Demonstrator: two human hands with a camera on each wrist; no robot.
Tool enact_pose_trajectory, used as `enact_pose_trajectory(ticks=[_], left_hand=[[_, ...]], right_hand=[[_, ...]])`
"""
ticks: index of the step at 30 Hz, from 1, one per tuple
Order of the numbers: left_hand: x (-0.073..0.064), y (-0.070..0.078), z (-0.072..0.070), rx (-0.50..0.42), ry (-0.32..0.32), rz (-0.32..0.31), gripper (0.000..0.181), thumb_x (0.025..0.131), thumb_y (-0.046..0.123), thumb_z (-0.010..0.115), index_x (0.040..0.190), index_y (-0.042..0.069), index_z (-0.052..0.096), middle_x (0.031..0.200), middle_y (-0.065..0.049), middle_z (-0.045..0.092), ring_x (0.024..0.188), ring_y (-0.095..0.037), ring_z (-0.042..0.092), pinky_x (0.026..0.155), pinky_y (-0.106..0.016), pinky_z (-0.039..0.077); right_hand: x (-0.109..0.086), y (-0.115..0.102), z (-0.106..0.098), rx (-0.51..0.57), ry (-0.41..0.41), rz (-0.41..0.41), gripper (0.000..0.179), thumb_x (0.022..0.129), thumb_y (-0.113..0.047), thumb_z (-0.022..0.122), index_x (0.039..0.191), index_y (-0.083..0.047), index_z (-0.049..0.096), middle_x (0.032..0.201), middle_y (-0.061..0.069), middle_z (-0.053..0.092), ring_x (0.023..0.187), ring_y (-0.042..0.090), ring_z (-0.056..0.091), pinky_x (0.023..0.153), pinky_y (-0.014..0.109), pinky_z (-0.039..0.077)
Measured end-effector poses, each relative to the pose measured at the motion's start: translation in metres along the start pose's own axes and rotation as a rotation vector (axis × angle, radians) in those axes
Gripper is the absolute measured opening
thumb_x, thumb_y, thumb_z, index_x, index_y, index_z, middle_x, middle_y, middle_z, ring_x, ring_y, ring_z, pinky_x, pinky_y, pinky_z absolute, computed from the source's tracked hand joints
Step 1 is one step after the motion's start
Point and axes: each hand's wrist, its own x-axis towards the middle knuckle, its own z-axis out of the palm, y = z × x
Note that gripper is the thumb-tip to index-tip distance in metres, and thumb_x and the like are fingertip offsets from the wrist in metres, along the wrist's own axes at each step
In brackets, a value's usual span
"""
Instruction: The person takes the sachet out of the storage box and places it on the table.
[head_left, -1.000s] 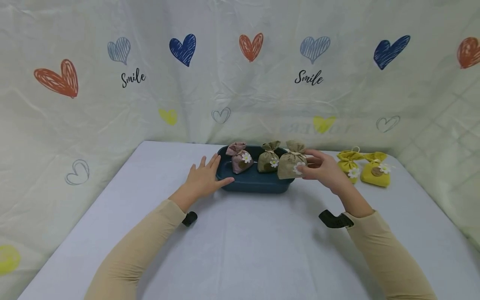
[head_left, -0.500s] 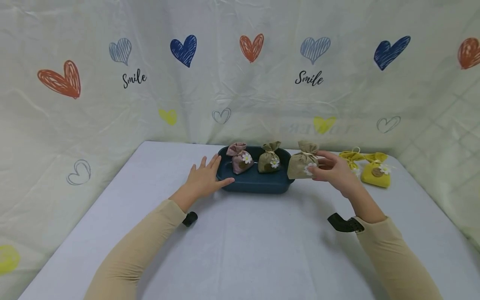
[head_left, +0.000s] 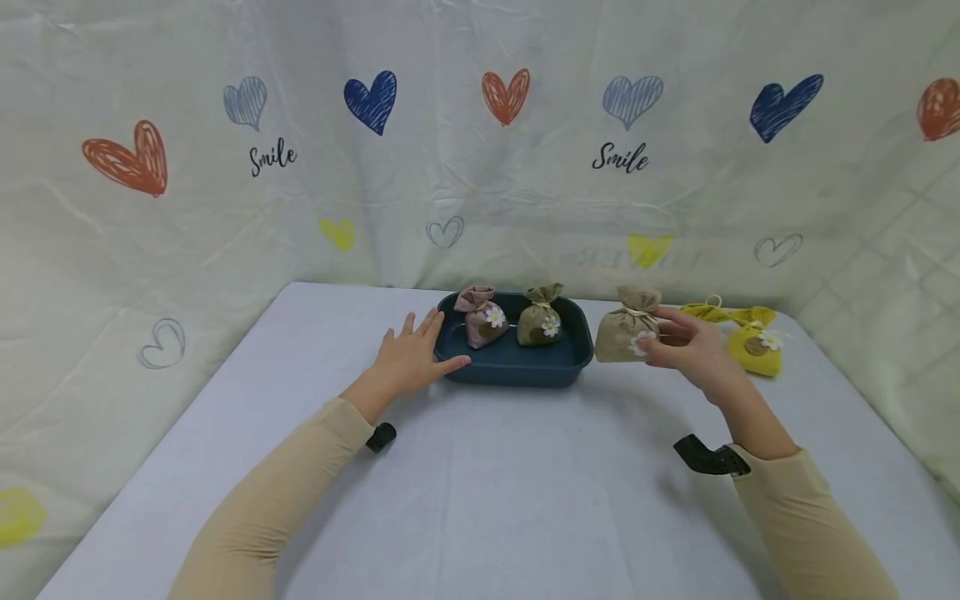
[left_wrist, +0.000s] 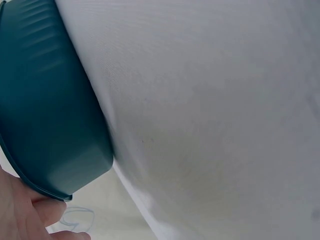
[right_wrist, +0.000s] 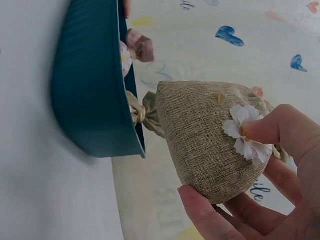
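Observation:
My right hand (head_left: 693, 348) pinches a beige burlap sachet bag (head_left: 627, 335) just right of the dark teal basin (head_left: 517, 375). In the right wrist view the thumb presses on the white cloth flower (right_wrist: 245, 132) of that bag, with fingers under its far side. The bag hangs above the table. My left hand (head_left: 405, 360) lies with spread fingers at the basin's left end, touching its rim. In the left wrist view its fingertips meet the rim. Inside the basin stand a pink sachet bag (head_left: 480, 321) and an olive one (head_left: 537, 321), apart from each other.
Yellow sachet bags (head_left: 752, 350) lie at the back right of the white table (head_left: 525, 483), partly hidden behind my right hand. A pale curtain (head_left: 555, 192) with printed hearts hangs right behind the basin.
My right hand has carried the beige sachet bag to the right, from over the basin's right end to beside it. The left hand and the basin have stayed in place.

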Motion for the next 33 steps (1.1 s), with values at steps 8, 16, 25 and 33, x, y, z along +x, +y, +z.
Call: enact_pose_trajectory(ticks=[8, 16, 25, 33], left_hand=[[-0.003, 0.002, -0.001, -0.01, -0.03, -0.01, 0.103, 0.094, 0.079, 0.043, 0.166, 0.011, 0.012, 0.172, -0.006, 0.01, 0.155, -0.041, 0.008, 0.118, -0.067, 0.015], [-0.002, 0.001, -0.003, -0.008, -0.024, -0.006, 0.104, 0.094, 0.079, 0.043, 0.166, 0.011, 0.012, 0.172, -0.006, 0.01, 0.155, -0.041, 0.008, 0.117, -0.068, 0.015], [-0.001, 0.0, -0.002, 0.007, -0.028, -0.008, 0.104, 0.094, 0.08, 0.042, 0.166, 0.011, 0.012, 0.172, -0.006, 0.011, 0.155, -0.041, 0.009, 0.117, -0.067, 0.016], [-0.001, 0.0, -0.002, 0.006, -0.022, -0.004, 0.103, 0.095, 0.079, 0.042, 0.166, 0.011, 0.012, 0.172, -0.006, 0.01, 0.155, -0.041, 0.007, 0.117, -0.068, 0.015]], right_hand=[[-0.008, 0.005, -0.012, 0.001, 0.02, -0.018, 0.073, 0.102, -0.011, 0.064, 0.156, 0.013, 0.023, 0.146, 0.044, 0.037, 0.089, -0.011, 0.058, 0.077, 0.022, 0.058], [-0.009, 0.01, -0.023, -0.002, 0.073, -0.072, 0.067, 0.1, -0.002, 0.063, 0.152, 0.019, 0.026, 0.128, 0.029, 0.056, 0.088, -0.01, 0.06, 0.075, 0.022, 0.058], [-0.012, 0.011, -0.036, -0.079, 0.094, -0.045, 0.071, 0.101, -0.009, 0.063, 0.154, 0.017, 0.024, 0.14, 0.039, 0.043, 0.089, -0.015, 0.055, 0.073, 0.014, 0.053], [-0.015, 0.02, -0.047, 0.003, 0.109, -0.052, 0.074, 0.099, -0.005, 0.066, 0.153, 0.019, 0.021, 0.104, -0.019, 0.054, 0.086, -0.008, 0.062, 0.072, 0.018, 0.057]])
